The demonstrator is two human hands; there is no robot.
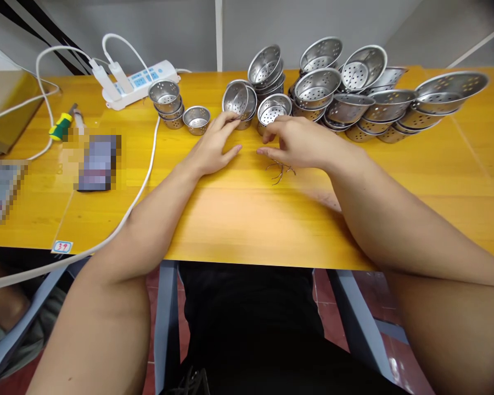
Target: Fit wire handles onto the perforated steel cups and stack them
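Note:
My left hand [216,144] rests at the tabletop with fingers stretched out and thumb apart. Its fingertips reach the front of a short stack of perforated metal cups [235,100]; whether they touch it I cannot tell. My right hand [293,141] hovers in front of another perforated cup [274,111], fingers loosely bent and a gap between thumb and forefinger, nothing visible between them. Just below it lie several thin, bent wires [280,171] on the table. A small single cup [196,119] stands left of my left hand, beside a stack of small cups [165,99].
Stacked larger perforated cups [349,107] crowd the back right of the yellow table [247,219]. A power strip [142,82], a green-and-yellow-handled tool [61,127] and a blurred-out phone-like object [99,163] are at the left. A white cable [148,170] crosses beside my left forearm.

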